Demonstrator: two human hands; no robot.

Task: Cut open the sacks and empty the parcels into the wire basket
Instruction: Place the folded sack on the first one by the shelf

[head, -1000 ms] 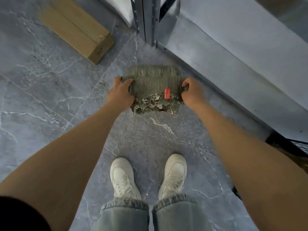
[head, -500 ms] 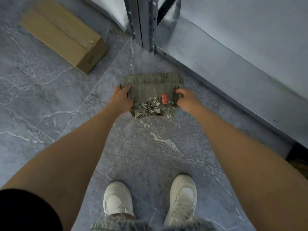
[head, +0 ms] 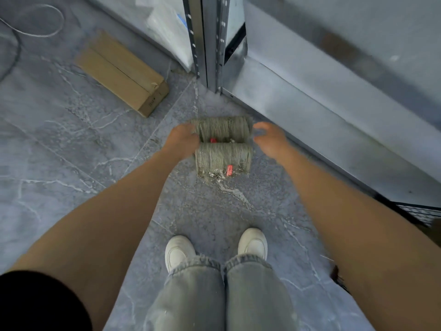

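A green-grey woven sack (head: 223, 157) lies folded on the stone floor, its two thick folds stacked one behind the other. Each fold shows a small red tag, and a frayed edge faces my feet. My left hand (head: 182, 139) is at the sack's left side, with fingers curled onto the far fold. My right hand (head: 269, 139) hovers just right of the sack, blurred, fingers loose, holding nothing. A corner of the black wire basket (head: 422, 213) shows at the right edge. No parcels are visible inside it.
A long cardboard box (head: 124, 72) lies on the floor at the far left. Grey metal shelving (head: 210, 44) with a low shelf board runs along the right. A white plastic bag (head: 171, 32) sits behind the post. A thin cable (head: 31, 32) loops at top left.
The sack has been folded over once more and now shows two folds. My right hand has let go and moved slightly right. My left hand stays at the left edge.
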